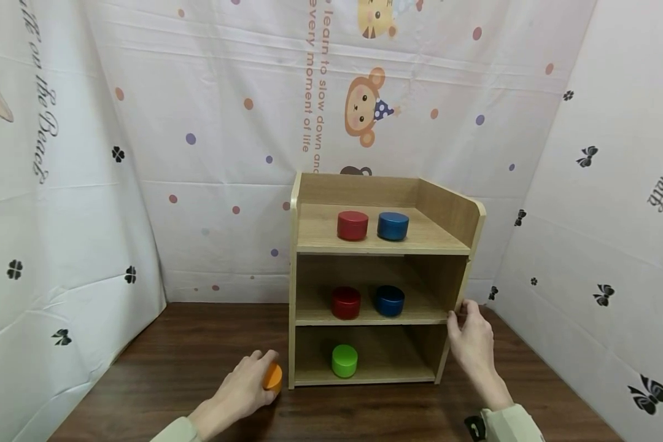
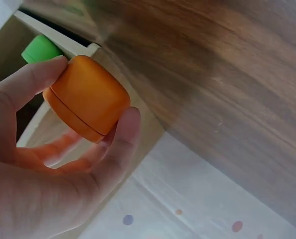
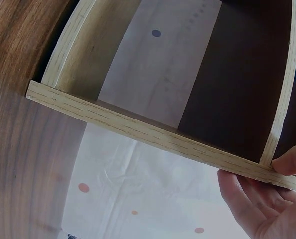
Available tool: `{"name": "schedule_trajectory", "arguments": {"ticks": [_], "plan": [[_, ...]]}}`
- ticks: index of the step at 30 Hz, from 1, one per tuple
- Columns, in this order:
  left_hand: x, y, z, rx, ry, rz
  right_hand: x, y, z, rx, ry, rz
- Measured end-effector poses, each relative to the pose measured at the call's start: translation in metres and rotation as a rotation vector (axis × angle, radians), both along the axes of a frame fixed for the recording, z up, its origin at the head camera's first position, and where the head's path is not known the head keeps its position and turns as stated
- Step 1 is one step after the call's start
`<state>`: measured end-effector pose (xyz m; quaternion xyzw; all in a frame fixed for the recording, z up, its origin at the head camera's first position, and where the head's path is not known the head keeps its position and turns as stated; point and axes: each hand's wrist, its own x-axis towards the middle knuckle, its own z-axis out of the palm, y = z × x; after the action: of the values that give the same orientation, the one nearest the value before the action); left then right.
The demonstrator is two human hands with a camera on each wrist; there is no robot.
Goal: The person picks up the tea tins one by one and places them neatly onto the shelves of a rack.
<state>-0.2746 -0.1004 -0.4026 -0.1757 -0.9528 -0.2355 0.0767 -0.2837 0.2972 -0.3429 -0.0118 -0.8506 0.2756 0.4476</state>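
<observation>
My left hand (image 1: pixel 245 383) grips a round orange tin (image 2: pixel 90 97) between thumb and fingers, just left of the shelf's lower front corner. In the head view the hand covers part of that tin. At the other side, my right hand (image 1: pixel 471 337) holds the front edge of the wooden shelf's (image 1: pixel 444 353) right side panel, near the middle board; the thumb lies on the inner side and the fingers outside, as the right wrist view shows. On the bottom board stands a green tin (image 1: pixel 345 361), also visible behind the orange one in the left wrist view.
Red (image 1: pixel 352 226) and blue (image 1: pixel 393 226) tins stand on the top board. Another red tin (image 1: pixel 345 302) and blue tin (image 1: pixel 390 301) sit on the middle board. A dark wooden table (image 1: pixel 199 350) carries the shelf, with printed white cloth (image 1: pixel 215 153) hanging behind and at both sides.
</observation>
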Motion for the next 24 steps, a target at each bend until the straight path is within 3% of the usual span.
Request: {"name": "schedule_trajectory", "arguments": {"ticks": [16, 24], "plan": [[0.024, 0.025, 0.015, -0.043, 0.104, -0.15, 0.0, 0.0, -0.002, -0.005, -0.016, -0.006], [0.025, 0.048, 0.027, -0.043, 0.141, -0.215, 0.001, 0.0, -0.001, -0.002, 0.0, -0.011]]}}
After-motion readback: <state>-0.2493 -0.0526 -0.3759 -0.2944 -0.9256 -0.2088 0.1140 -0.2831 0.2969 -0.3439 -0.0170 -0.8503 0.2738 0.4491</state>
